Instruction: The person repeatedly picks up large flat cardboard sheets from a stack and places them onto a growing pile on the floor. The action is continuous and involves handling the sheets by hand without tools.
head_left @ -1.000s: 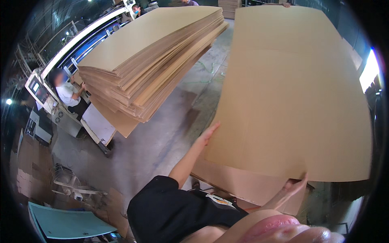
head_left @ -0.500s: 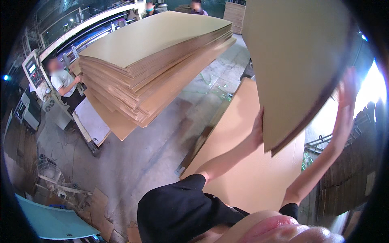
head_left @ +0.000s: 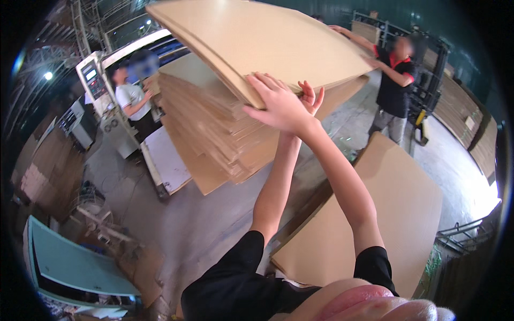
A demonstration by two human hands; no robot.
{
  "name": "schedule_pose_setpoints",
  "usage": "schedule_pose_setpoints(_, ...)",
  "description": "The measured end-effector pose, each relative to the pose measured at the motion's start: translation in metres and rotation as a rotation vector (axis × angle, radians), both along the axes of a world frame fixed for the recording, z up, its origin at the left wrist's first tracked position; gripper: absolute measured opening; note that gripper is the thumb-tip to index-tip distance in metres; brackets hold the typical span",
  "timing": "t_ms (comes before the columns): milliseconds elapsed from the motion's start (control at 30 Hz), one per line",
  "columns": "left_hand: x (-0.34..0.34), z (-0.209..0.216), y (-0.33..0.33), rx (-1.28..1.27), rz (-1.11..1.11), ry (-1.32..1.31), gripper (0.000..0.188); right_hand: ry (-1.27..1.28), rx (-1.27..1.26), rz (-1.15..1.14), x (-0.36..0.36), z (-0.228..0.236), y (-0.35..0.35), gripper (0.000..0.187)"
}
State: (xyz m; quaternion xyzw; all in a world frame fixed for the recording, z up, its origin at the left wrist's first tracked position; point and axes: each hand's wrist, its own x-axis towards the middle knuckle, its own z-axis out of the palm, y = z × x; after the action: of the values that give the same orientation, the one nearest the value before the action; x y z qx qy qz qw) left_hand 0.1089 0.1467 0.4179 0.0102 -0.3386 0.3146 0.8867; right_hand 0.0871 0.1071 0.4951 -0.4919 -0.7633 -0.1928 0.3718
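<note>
A thick batch of large brown cardboard sheets [head_left: 267, 40] lies tilted over a tall cardboard stack [head_left: 198, 117]. My right hand [head_left: 281, 104] presses its outstretched fingers against the batch's near corner, with the thumb apart below. Behind the right wrist, my left hand [head_left: 310, 96] is partly hidden; its visible fingers are spread and point up beside the batch's near edge. Whether they touch it is hard to tell. At the far right of the batch, a co-worker in a dark shirt [head_left: 395, 80] has both hands at its edge.
A lower pile of cardboard [head_left: 369, 214] lies in front of me on the right. Another person [head_left: 131, 99] stands by a machine with a control panel [head_left: 93, 77] at left. A pale blue-green panel [head_left: 80, 262] is at lower left. A forklift-like frame [head_left: 433, 80] stands behind the co-worker.
The cardboard batch has swung from upright on my right to lying over the tall stack. My hands have moved left and come together. The dark-shirted co-worker has come into view.
</note>
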Motion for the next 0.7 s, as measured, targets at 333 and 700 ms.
schedule_pose_setpoints(333, -0.292, -0.352, -0.136, -0.587, 0.087, 1.033, 0.037, 0.101, -0.135, -0.206, -0.096, -0.075, 0.19, 0.056)
schedule_pose_setpoints(700, -0.434, -0.502, -0.233, -0.814, 0.306, 1.168, 0.037, 0.151, 0.016, -0.326, -0.045, -0.104, 0.162, 0.061)
